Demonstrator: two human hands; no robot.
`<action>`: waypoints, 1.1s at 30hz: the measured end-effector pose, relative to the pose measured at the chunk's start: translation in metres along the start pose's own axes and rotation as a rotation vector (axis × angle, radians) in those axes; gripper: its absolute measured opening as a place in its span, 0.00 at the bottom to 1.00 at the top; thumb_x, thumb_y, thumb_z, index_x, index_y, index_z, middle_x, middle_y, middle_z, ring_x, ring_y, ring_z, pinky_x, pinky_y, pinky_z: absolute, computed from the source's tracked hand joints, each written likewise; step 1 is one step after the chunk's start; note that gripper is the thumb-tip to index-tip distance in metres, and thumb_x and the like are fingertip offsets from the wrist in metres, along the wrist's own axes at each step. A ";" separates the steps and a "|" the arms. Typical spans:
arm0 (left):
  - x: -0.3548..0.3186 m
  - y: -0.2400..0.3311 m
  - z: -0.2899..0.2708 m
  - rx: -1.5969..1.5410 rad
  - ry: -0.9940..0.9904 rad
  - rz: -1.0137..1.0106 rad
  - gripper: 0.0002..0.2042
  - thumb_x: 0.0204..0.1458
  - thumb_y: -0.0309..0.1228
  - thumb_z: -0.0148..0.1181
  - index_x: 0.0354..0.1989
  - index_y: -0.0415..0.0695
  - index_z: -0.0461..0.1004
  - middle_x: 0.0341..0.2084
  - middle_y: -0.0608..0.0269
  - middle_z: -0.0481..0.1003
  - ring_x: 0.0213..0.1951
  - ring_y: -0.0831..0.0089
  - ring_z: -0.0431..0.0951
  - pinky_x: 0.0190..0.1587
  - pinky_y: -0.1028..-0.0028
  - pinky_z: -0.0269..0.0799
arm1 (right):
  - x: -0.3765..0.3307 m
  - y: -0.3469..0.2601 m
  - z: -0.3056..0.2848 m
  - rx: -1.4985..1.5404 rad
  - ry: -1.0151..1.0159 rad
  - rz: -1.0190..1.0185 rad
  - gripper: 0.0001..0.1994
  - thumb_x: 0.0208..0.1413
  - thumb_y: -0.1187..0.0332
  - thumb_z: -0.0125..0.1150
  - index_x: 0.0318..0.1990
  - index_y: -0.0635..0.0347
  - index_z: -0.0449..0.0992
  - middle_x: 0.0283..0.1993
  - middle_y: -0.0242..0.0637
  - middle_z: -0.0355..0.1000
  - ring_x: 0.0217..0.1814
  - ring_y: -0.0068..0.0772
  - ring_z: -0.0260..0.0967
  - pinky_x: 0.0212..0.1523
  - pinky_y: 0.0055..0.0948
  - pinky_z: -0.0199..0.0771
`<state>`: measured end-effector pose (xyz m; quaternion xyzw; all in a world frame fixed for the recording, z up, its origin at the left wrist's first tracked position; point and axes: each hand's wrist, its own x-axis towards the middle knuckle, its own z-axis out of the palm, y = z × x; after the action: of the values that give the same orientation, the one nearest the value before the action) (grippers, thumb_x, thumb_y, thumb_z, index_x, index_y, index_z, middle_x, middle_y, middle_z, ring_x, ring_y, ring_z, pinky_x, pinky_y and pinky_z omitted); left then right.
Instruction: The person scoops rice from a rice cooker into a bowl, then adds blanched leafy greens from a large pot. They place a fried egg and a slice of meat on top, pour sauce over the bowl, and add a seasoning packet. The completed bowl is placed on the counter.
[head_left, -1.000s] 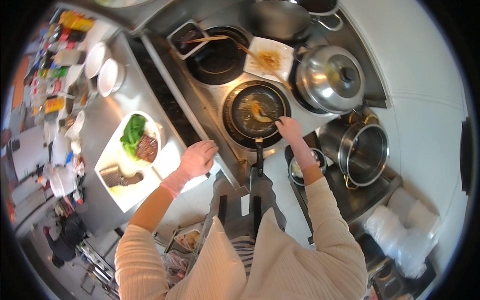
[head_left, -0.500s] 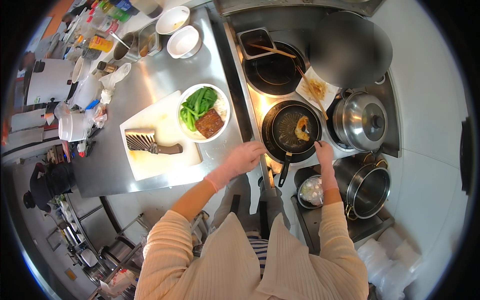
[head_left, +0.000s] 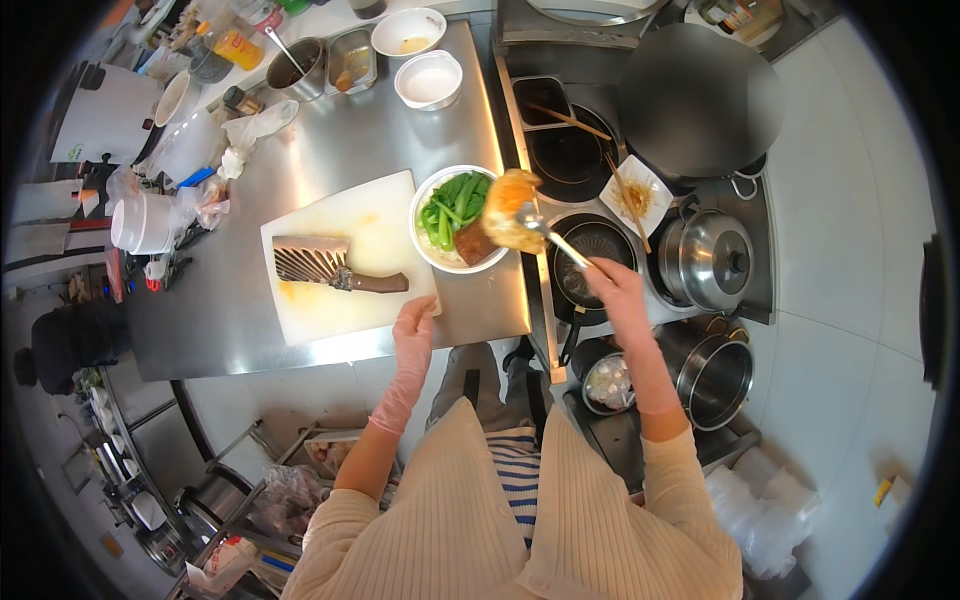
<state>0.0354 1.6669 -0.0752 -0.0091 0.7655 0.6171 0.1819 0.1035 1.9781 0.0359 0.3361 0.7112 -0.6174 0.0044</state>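
Now the right hand (head_left: 615, 290) grips a spatula (head_left: 552, 235), fried egg (head_left: 510, 210) over the bowl (head_left: 425, 240); left hand (head_left: 413, 330) rests open-fingered on the bench (head_left: 340, 150).

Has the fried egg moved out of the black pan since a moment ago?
Yes. The fried egg, which lay in the black frying pan, now rides on a spatula in the right hand, lifted leftward over the rim of the bowl.

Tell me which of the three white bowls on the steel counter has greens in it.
The white bowl nearest the stove, beside the cutting board. It holds greens and meat; the two bowls at the far edge show none.
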 end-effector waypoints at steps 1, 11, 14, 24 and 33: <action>0.004 0.000 -0.003 -0.095 0.030 -0.037 0.14 0.54 0.17 0.48 0.47 0.38 0.74 0.40 0.59 0.75 0.44 0.71 0.75 0.51 0.74 0.68 | 0.005 -0.005 0.017 -0.009 -0.042 -0.019 0.13 0.54 0.67 0.59 0.41 0.68 0.77 0.28 0.31 0.71 0.28 0.18 0.63 0.31 0.20 0.63; 0.026 0.000 -0.023 -0.238 0.088 -0.073 0.13 0.57 0.22 0.50 0.51 0.37 0.72 0.45 0.60 0.75 0.46 0.70 0.74 0.53 0.72 0.68 | 0.023 -0.014 0.092 -0.178 -0.084 0.063 0.16 0.56 0.61 0.58 0.42 0.67 0.77 0.29 0.41 0.75 0.30 0.31 0.70 0.37 0.29 0.69; 0.028 -0.001 -0.025 -0.263 0.096 -0.091 0.14 0.57 0.19 0.48 0.51 0.36 0.71 0.44 0.60 0.75 0.45 0.73 0.75 0.51 0.75 0.68 | 0.020 -0.016 0.098 -0.310 -0.029 -0.044 0.17 0.55 0.59 0.58 0.42 0.66 0.78 0.31 0.48 0.76 0.32 0.42 0.74 0.38 0.33 0.71; 0.051 0.024 -0.016 -0.350 -0.005 -0.303 0.20 0.57 0.26 0.53 0.59 0.38 0.64 0.49 0.55 0.72 0.44 0.69 0.76 0.50 0.73 0.71 | -0.007 -0.057 0.068 -0.730 0.142 -0.314 0.16 0.53 0.58 0.58 0.40 0.62 0.76 0.31 0.46 0.74 0.34 0.50 0.73 0.37 0.41 0.72; 0.068 0.052 0.003 -0.403 -0.161 -0.408 0.29 0.58 0.31 0.53 0.67 0.40 0.52 0.43 0.54 0.73 0.40 0.66 0.79 0.45 0.72 0.75 | -0.004 -0.046 0.086 -0.826 0.031 -0.307 0.15 0.52 0.57 0.59 0.37 0.60 0.77 0.29 0.45 0.74 0.33 0.49 0.73 0.33 0.42 0.72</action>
<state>-0.0393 1.6959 -0.0463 -0.1497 0.5932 0.7059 0.3571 0.0495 1.9001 0.0571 0.2058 0.9400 -0.2695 0.0361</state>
